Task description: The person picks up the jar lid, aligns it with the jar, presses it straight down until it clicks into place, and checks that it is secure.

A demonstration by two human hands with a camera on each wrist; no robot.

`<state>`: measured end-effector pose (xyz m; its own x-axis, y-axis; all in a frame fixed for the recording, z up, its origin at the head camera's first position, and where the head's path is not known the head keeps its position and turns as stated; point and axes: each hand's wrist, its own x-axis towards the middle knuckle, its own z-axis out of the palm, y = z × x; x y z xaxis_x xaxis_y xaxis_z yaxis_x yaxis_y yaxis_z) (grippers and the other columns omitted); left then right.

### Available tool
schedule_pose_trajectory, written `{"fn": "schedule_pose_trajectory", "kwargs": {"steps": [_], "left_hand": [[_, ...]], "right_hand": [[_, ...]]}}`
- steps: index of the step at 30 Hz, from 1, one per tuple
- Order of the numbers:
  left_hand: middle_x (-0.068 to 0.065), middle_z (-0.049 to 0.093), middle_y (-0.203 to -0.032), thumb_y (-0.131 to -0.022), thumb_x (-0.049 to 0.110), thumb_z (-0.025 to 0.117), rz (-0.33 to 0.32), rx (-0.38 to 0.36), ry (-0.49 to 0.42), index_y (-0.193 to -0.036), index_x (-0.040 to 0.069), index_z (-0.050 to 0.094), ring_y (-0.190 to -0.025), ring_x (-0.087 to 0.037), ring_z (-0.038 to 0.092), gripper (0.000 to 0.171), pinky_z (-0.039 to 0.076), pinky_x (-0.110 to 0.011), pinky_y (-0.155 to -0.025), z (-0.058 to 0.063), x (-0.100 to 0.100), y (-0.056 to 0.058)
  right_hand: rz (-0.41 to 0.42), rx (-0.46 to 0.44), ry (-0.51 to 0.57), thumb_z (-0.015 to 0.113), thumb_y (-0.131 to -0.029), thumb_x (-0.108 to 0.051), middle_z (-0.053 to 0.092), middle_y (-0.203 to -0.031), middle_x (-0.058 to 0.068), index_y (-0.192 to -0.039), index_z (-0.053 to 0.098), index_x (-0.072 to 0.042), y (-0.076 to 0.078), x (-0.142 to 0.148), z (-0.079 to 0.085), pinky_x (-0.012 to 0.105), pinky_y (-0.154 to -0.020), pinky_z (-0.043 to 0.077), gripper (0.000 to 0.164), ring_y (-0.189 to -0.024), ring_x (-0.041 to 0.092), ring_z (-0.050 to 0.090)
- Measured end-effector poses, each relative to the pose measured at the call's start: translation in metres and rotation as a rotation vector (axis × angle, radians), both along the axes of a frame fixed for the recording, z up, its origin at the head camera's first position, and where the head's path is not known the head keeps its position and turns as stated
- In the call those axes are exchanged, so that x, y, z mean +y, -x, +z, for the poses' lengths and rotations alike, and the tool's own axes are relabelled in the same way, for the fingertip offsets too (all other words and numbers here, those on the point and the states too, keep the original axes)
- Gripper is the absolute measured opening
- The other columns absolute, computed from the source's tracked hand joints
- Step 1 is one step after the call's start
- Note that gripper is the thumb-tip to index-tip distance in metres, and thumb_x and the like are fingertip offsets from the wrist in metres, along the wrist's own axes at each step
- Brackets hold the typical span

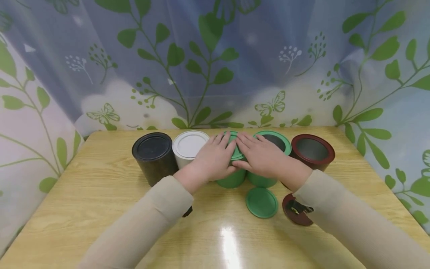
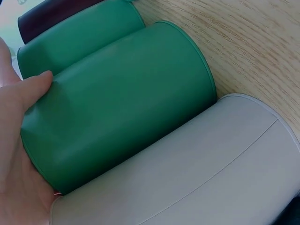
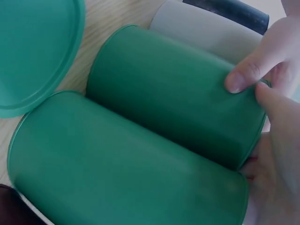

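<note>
Middle green canister (image 1: 231,181): upright, third in a row of five standing along the far edge of the surface (image 1: 84,209), about midway between its left and right edges.
Middle green lid (image 1: 236,153): on top of that canister, mostly hidden beneath my fingers.
Left hand (image 1: 215,155): fingers straight and laid over the lid from the left, thumb against the canister's front wall near the top.
Right hand (image 1: 260,155): fingers straight over the same lid from the right, slanting in to meet the left ones, thumb near its fellow at the rim.
White canister (image 1: 189,144): just left of the middle one, lid on.
Second green canister (image 1: 262,182): just right, its mouth showing a dark inside.
Black canister (image 1: 158,168): at the row's left end, lidded.
Dark red canister (image 1: 312,162): at the row's end toward the right edge, its grey inside visible.
Loose green lid (image 1: 262,203): flat on the surface, nearer the near edge than the row.
Dark red lid (image 1: 293,216): right of it, partly covered by my right sleeve (image 1: 356,220).
Curtain (image 1: 255,74): leafy, behind the far edge.
</note>
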<state>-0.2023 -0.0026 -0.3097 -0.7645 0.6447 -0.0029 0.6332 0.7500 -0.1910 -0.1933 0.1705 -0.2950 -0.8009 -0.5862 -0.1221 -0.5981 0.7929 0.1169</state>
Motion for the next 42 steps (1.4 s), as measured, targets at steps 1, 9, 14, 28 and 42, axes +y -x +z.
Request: {"fn": "schedule_pose_trajectory", "kwargs": {"steps": [1,9,14,28,42], "left_hand": [[-0.019,0.020,-0.151,-0.092,0.058,0.040,-0.007,-0.008,-0.006,-0.147,0.006,0.028,-0.138,-0.031,0.019,0.076,0.021,-0.043,-0.110,0.000,0.000,0.001],[-0.019,0.023,-0.150,-0.092,0.057,0.042,-0.017,0.015,-0.018,-0.145,0.004,0.030,-0.137,-0.031,0.024,0.076,0.024,-0.043,-0.109,0.000,-0.004,-0.001],[-0.023,0.036,-0.142,-0.089,0.060,0.046,-0.009,0.136,-0.050,-0.138,-0.002,0.040,-0.132,-0.032,0.034,0.079,0.028,-0.042,-0.107,-0.006,-0.008,-0.005],[-0.020,0.055,-0.126,-0.082,0.067,0.052,0.038,0.403,-0.039,-0.125,-0.004,0.056,-0.118,-0.029,0.052,0.083,0.033,-0.038,-0.103,-0.015,-0.010,-0.018],[-0.023,0.035,-0.143,-0.087,0.058,0.053,0.129,0.162,-0.151,-0.140,0.004,0.042,-0.134,-0.033,0.029,0.076,0.026,-0.048,-0.107,-0.014,-0.009,-0.021]], "right_hand": [[-0.004,-0.007,-0.002,0.034,-0.096,-0.056,0.016,-0.152,0.017,-0.147,0.021,0.001,0.000,0.000,0.001,0.052,-0.109,0.018,0.077,-0.140,0.029,0.014],[-0.018,-0.096,0.024,0.037,-0.095,-0.056,0.010,-0.153,0.016,-0.147,0.019,0.001,0.003,-0.004,0.005,0.053,-0.109,0.016,0.079,-0.140,0.028,0.010],[-0.019,-0.079,0.044,0.039,-0.094,-0.056,0.013,-0.153,0.018,-0.146,0.021,0.002,0.001,-0.003,0.003,0.053,-0.109,0.017,0.080,-0.140,0.029,0.012],[-0.039,0.008,0.041,0.037,-0.097,-0.050,0.021,-0.149,0.022,-0.143,0.030,0.005,-0.008,-0.008,0.000,0.051,-0.107,0.024,0.072,-0.138,0.033,0.018],[-0.050,0.065,0.043,0.039,-0.099,-0.045,0.024,-0.147,0.026,-0.143,0.031,0.004,-0.015,-0.007,-0.004,0.051,-0.106,0.025,0.067,-0.136,0.036,0.021]]}}
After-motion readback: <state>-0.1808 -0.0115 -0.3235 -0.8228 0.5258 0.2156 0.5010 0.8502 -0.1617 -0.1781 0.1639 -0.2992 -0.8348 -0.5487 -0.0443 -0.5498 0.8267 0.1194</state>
